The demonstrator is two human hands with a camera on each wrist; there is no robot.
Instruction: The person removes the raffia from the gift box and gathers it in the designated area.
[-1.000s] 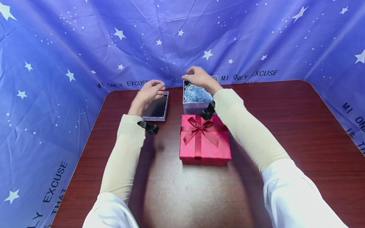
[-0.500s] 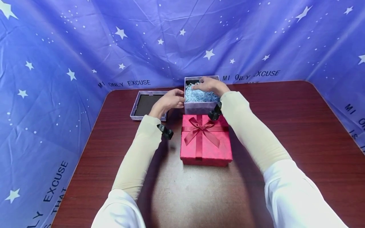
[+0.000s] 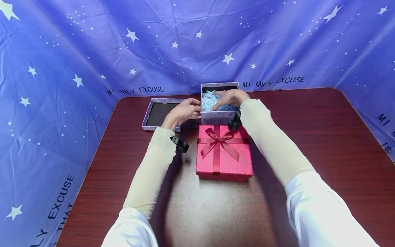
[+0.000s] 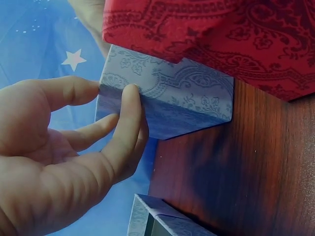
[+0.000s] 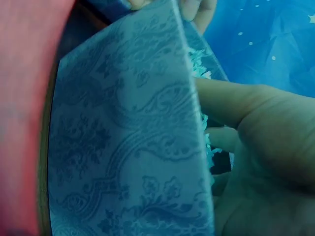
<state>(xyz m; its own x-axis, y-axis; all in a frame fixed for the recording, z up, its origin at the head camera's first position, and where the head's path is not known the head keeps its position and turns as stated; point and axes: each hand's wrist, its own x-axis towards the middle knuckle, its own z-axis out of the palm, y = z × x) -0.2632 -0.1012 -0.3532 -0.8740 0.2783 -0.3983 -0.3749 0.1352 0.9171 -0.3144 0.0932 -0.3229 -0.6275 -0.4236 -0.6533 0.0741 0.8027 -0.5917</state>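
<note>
A grey-blue patterned box (image 3: 213,118) stands open-topped at the back of the table. Light-blue shredded paper (image 3: 208,100) fills it. My right hand (image 3: 232,97) reaches in from above, thumb and fingers spread apart in the shreds; its fingertips are partly hidden in the right wrist view. My left hand (image 3: 182,112) is at the box's left side. In the left wrist view its fingertips (image 4: 131,93) touch the patterned wall, the fingers nearly straight. In front of this box sits a closed red gift box (image 3: 234,166) with a ribbon bow (image 3: 217,138).
A shallow box lid (image 3: 145,118) lies inside up, partly behind my left hand, its inside dark. Close behind the boxes hangs a blue star-printed cloth (image 3: 172,61). Brown wooden tabletop (image 3: 302,137) extends to both sides.
My left hand has moved right, from over the lid to the patterned box's side. My right hand has lowered from above the box into the shredded paper.
</note>
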